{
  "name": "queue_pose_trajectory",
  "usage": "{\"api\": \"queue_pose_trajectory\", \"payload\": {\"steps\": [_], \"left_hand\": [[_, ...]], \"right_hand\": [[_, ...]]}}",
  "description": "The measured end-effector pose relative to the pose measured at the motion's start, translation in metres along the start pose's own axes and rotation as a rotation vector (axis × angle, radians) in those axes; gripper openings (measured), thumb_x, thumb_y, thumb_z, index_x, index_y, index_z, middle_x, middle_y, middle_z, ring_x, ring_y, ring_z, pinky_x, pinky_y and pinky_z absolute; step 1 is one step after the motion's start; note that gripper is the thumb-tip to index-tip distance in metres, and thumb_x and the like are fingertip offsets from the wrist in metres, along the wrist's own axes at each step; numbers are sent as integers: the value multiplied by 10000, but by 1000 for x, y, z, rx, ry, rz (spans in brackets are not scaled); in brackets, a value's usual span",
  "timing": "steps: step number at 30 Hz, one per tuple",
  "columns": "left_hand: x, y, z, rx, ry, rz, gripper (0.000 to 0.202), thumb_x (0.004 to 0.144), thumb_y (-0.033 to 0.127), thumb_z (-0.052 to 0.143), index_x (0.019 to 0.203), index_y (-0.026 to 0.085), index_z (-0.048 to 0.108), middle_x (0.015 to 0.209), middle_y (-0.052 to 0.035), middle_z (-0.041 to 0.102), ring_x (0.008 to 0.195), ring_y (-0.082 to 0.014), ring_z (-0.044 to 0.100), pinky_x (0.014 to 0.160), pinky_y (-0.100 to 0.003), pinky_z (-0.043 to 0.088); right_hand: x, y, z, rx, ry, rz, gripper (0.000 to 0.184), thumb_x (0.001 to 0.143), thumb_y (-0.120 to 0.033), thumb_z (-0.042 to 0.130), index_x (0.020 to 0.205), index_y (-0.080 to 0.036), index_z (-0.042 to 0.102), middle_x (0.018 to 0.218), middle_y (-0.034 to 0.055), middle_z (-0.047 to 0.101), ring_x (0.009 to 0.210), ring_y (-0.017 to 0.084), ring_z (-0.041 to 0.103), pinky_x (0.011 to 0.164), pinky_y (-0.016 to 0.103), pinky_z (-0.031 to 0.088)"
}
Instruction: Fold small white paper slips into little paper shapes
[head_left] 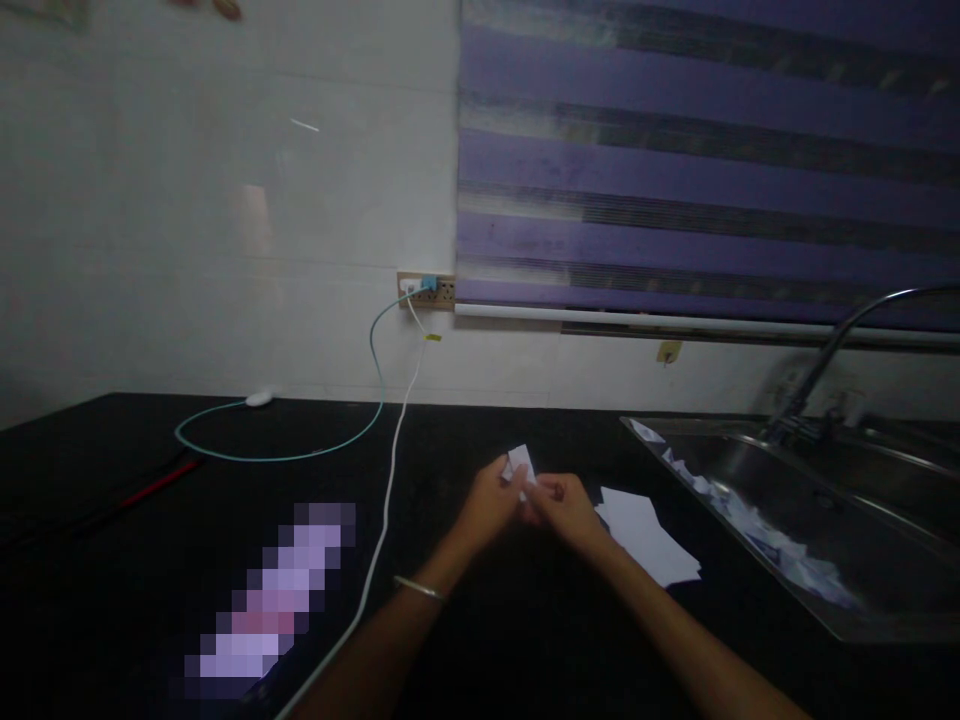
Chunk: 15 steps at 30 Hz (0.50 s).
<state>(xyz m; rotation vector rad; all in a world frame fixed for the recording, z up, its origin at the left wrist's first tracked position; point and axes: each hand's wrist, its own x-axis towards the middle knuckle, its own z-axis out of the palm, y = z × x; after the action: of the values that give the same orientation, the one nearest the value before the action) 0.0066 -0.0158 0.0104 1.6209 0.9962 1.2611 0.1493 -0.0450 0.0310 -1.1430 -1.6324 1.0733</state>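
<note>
both hands' fingers pinching a small paper scrap (520, 465), left hand (491, 503), right hand (566, 508), paper stack (645, 535) beside

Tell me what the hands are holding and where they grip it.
Both the left hand and right hand pinch one small white paper scrap with their fingers, gripping its lower part; its top sticks up free.

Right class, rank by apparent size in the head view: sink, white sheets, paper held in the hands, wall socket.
1. Sink.
2. White sheets.
3. Wall socket and held paper look alike; the socket is farther away, so I leave them unranked.
</note>
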Motion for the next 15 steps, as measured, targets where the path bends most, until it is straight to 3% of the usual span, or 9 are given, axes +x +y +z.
{"api": "queue_pose_trajectory", "payload": {"steps": [7, 15], "left_hand": [[1, 8, -7, -175, -45, 30, 461, 746, 563, 685, 783, 108, 625, 717, -26, 617, 658, -137, 550, 597, -225, 411], [2, 8, -5, -186, 27, 3, 590, 759, 712, 580, 697, 126, 569, 625, 0, 529, 582, -113, 465, 538, -222, 353]], "right_hand": [[4, 9, -3, 11, 31, 11, 488, 818, -589, 630, 609, -150, 591, 502, 0, 558, 440, 80, 440, 451, 214, 280], [-1, 2, -2, 25, -27, -31, 409, 828, -534, 625, 701, -146, 615, 561, 8, 591, 496, 104, 492, 488, 220, 329]]}}
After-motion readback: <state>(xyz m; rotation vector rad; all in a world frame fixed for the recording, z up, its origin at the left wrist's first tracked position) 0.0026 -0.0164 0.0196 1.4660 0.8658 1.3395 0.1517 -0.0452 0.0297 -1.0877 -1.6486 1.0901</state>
